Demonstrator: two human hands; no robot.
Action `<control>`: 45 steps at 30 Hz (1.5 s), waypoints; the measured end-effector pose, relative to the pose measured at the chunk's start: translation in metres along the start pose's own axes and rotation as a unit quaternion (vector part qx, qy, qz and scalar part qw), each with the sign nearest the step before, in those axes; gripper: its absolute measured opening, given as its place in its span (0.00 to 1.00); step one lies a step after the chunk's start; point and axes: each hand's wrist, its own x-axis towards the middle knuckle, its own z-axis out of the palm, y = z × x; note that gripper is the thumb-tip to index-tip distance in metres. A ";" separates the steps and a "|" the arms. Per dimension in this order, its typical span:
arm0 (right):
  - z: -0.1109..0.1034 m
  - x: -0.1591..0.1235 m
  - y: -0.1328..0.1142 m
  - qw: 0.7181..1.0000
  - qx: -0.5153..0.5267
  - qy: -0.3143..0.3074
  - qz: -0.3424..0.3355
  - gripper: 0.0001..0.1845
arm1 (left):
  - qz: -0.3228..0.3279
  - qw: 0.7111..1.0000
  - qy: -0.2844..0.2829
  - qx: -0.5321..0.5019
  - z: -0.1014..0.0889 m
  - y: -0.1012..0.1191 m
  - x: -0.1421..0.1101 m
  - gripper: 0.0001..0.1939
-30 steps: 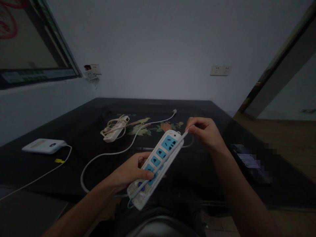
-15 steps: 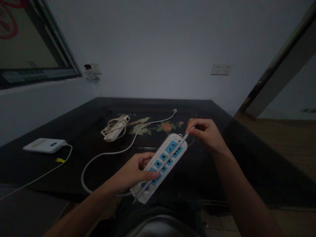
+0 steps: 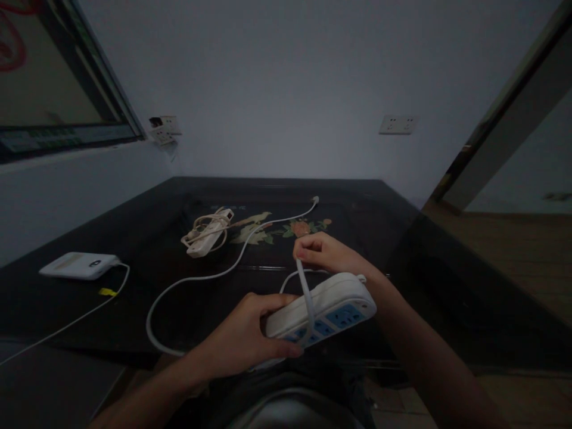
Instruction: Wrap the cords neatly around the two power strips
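Note:
My left hand point(image 3: 257, 330) is closed around a white power strip point(image 3: 333, 295) with blue socket faces, tilted on its side above the table's near edge. Its thumb lies over the socket side and the cord. Above and behind the strip, my right hand point(image 3: 319, 250) pinches the white power cord point(image 3: 306, 292), which crosses the socket face and bends up over the side. From the strip's left end, more cord loops over the table toward a plug point(image 3: 315, 200) at the back.
A second power strip point(image 3: 210, 235), wrapped in its own cord, lies on the dark, flower-printed table point(image 3: 286, 187). At left sits a white flat device point(image 3: 80, 265) with a thin cable beside a yellow tag point(image 3: 108, 292). Wall sockets point(image 3: 397, 124) are behind.
My right hand has moved left and slightly down, drawing the cord across the strip. My left hand has rolled the power strip, so its sockets now face more downward and toward me.

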 end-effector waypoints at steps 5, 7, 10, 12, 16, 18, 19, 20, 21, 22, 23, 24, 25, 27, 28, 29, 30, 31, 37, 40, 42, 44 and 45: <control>0.007 0.007 0.014 1.000 -0.011 -0.016 0.008 0.27 | 0.013 0.999 0.010 0.036 0.002 0.002 0.001 0.26; 0.007 0.009 0.019 1.000 -0.008 -0.010 0.018 0.27 | 0.027 0.998 0.024 0.045 0.002 0.001 0.001 0.26; 0.006 0.004 0.031 0.999 0.018 0.040 0.014 0.26 | 0.056 0.995 0.072 0.033 -0.004 -0.002 0.001 0.28; 0.006 -0.005 0.039 0.995 0.030 0.098 -0.014 0.23 | 0.075 0.991 0.113 0.010 -0.008 -0.004 0.002 0.29; 0.012 -0.025 0.049 0.990 -0.004 0.133 0.036 0.21 | 0.079 0.986 0.136 -0.047 -0.013 -0.009 0.006 0.28; 0.014 -0.032 0.050 0.990 -0.011 0.125 0.062 0.23 | 0.076 0.985 0.139 -0.069 -0.013 -0.010 0.009 0.28; 0.014 -0.034 0.050 0.991 -0.013 0.117 0.064 0.23 | 0.075 0.984 0.144 -0.077 -0.013 -0.010 0.010 0.28; 0.015 -0.036 0.050 0.992 -0.018 0.108 0.065 0.24 | 0.074 0.982 0.153 -0.085 -0.013 -0.009 0.011 0.29; 0.015 -0.038 0.049 0.993 -0.027 0.099 0.066 0.25 | 0.073 0.979 0.163 -0.093 -0.014 -0.009 0.011 0.29; 0.015 -0.040 0.049 0.993 -0.039 0.091 0.067 0.26 | 0.073 0.977 0.174 -0.102 -0.015 -0.009 0.012 0.29; 0.016 -0.043 0.048 0.992 -0.052 0.088 0.068 0.27 | 0.074 0.974 0.185 -0.111 -0.017 -0.009 0.012 0.29; 0.017 -0.045 0.047 0.991 -0.066 0.090 0.067 0.27 | 0.077 0.970 0.197 -0.119 -0.020 -0.009 0.013 0.30; 0.019 -0.048 0.046 0.990 -0.084 0.095 0.064 0.27 | 0.079 0.967 0.208 -0.126 -0.024 -0.010 0.014 0.30; 0.023 -0.056 0.044 0.984 -0.135 0.102 0.056 0.24 | 0.093 0.957 0.235 -0.141 -0.034 -0.014 0.016 0.30; 0.025 -0.060 0.043 0.980 -0.167 0.102 0.048 0.22 | 0.103 0.951 0.251 -0.149 -0.041 -0.016 0.018 0.31; 0.026 -0.065 0.042 0.974 -0.197 0.102 0.039 0.21 | 0.113 0.944 0.268 -0.156 -0.047 -0.018 0.020 0.30; 0.027 -0.071 0.040 0.969 -0.224 0.103 0.028 0.20 | 0.122 0.937 0.284 -0.163 -0.054 -0.020 0.021 0.30; 0.027 -0.077 0.038 0.964 -0.243 0.106 0.017 0.19 | 0.128 0.931 0.298 -0.170 -0.060 -0.022 0.023 0.29; 0.016 -0.107 0.023 0.936 -0.288 0.187 -0.077 0.11 | 0.110 0.927 0.307 -0.187 -0.077 -0.031 0.026 0.24; 0.017 -0.112 0.016 0.909 -0.332 0.222 -0.121 0.10 | 0.109 0.929 0.303 -0.182 -0.076 -0.033 0.028 0.26; 0.022 -0.112 0.010 0.890 -0.375 0.217 -0.141 0.11 | 0.114 0.930 0.301 -0.178 -0.075 -0.034 0.030 0.26; 0.030 -0.108 0.003 0.872 -0.420 0.189 -0.168 0.13 | 0.118 0.930 0.302 -0.174 -0.075 -0.033 0.033 0.26; 0.035 -0.106 0.000 0.860 -0.442 0.173 -0.185 0.14 | 0.119 0.930 0.303 -0.172 -0.075 -0.032 0.035 0.26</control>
